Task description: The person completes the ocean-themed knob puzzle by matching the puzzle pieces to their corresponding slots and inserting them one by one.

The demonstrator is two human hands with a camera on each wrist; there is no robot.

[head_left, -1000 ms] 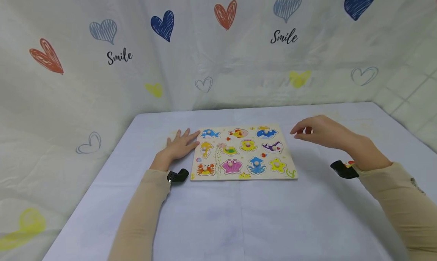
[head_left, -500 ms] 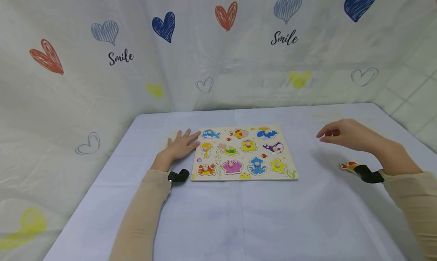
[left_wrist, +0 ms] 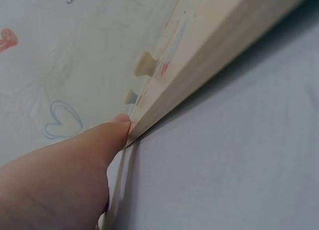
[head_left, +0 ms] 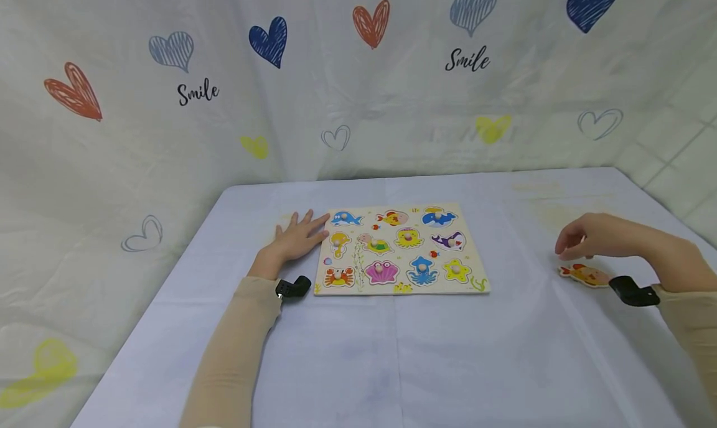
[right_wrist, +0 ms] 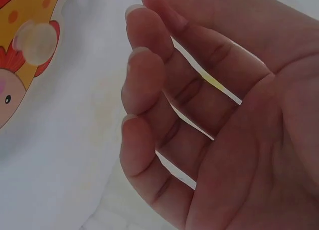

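My left hand [head_left: 294, 237] lies with fingers spread at the left edge of a wooden peg puzzle board [head_left: 476, 272], fingertips on its edge. In the left wrist view the thumb [left_wrist: 107, 137] touches the board's corner, near two wooden knobs [left_wrist: 145, 64]. My right hand [head_left: 596, 236] hovers over the table's right side with loosely curled fingers, holding nothing. Just below it lies a loose fish puzzle piece [head_left: 584, 275], orange, red and pink. In the right wrist view the fish's round knob [right_wrist: 39, 43] shows left of the fingers.
Sea-animal pieces fill the board, among them a crab [head_left: 338, 277], a pink shell [head_left: 381, 272], a blue squid [head_left: 422, 271] and a yellow starfish [head_left: 456, 271]. A white cloth covers the table [head_left: 358, 359]. Behind it hangs a curtain [head_left: 392, 104] printed with hearts.
My right hand has moved right and down, from beside the board to above the fish puzzle piece, which now shows more fully. My left hand has stayed in place.
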